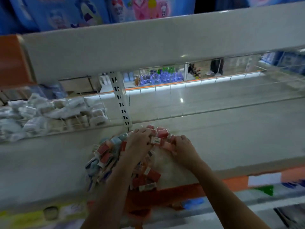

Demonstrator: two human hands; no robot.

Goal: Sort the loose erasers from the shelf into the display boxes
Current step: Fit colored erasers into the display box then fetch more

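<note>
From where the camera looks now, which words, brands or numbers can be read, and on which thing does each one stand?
No text can be read for certain.
White eraser sleeve between the left hand and right hand: a small dark mark, too blurred to read.
Other loose erasers: white label ends, print too small.
Packs on the upper shelf: cartoon pictures, lettering cut off and blurred.
Bottles in the far aisle: too small.

Shop, display shelf [214, 129], stocked drinks aisle [158, 77]

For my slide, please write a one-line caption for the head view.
Both hands, left hand and right hand, gather a pile of loose erasers on a white shop shelf.
</note>
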